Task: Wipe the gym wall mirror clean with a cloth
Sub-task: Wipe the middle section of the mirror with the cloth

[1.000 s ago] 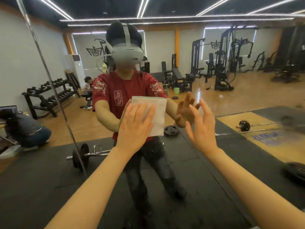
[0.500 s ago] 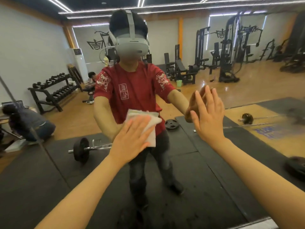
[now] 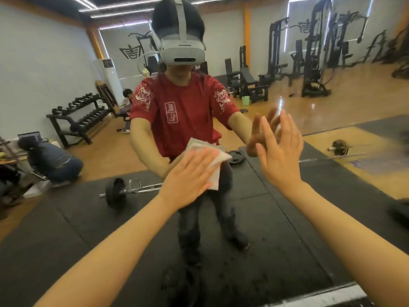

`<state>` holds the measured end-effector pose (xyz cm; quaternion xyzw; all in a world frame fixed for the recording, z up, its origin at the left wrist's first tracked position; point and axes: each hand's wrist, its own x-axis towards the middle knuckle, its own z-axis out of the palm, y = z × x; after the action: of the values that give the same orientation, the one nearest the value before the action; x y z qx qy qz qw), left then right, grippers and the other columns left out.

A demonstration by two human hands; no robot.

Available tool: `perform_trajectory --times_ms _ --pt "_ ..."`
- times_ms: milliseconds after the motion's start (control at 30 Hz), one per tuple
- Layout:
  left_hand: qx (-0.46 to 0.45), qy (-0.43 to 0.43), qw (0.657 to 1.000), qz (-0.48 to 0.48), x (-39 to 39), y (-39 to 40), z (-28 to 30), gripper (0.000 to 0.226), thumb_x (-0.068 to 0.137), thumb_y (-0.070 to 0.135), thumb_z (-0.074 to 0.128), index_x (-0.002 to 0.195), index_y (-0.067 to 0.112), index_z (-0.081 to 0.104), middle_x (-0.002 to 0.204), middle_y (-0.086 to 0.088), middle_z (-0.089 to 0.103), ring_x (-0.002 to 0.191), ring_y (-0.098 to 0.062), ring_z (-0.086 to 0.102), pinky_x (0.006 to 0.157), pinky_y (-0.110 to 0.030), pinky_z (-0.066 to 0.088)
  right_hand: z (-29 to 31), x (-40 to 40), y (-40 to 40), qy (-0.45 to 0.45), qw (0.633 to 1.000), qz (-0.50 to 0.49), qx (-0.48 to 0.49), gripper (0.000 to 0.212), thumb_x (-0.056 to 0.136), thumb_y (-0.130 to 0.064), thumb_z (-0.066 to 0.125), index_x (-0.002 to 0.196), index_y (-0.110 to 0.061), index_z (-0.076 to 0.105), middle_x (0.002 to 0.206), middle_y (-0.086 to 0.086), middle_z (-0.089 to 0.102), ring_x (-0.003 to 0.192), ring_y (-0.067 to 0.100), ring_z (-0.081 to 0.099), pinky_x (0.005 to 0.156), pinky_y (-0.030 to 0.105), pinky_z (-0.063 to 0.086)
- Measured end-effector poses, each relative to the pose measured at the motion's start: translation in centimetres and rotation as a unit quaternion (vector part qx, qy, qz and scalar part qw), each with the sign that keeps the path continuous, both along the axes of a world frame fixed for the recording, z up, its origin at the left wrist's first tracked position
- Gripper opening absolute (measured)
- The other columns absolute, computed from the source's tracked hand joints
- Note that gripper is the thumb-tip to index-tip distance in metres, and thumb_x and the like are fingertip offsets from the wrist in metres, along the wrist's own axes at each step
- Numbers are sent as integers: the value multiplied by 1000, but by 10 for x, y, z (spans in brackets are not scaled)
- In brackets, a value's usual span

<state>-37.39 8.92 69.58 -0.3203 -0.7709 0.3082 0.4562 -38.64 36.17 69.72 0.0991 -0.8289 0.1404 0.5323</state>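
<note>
Left hand (image 3: 188, 176) flat, fingers straight, pressing cloth (image 3: 213, 161) against mirror (image 3: 332, 151), toward mirror's lower middle, above bottom edge. Right hand (image 3: 280, 151) spread, palm on or just off glass; contact hard to tell. Cloth looks soft, thin, light; folds under palm, likely to bunch or slip. Best held under flat palm at centre. Glass rigid, smooth, fragile; even moderate pressure.

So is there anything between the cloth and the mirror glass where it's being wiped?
Nothing visible. The left hand presses the white folded cloth flat against the gym wall mirror with straight fingers. The right hand rests open on the glass beside it, apart from the cloth.
</note>
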Motion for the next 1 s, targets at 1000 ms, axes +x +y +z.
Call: perform_trajectory --times_ms 1000 --pt "176 33 984 22 -22 146 116 79 96 53 40 157 15 7 164 -14 -1 150 -34 -4 122 -50 -2 -15 -12 47 5 1000 -27 -4 55 98 -38 43 151 -28 31 158 16 21 145 42 20 111 64 23"
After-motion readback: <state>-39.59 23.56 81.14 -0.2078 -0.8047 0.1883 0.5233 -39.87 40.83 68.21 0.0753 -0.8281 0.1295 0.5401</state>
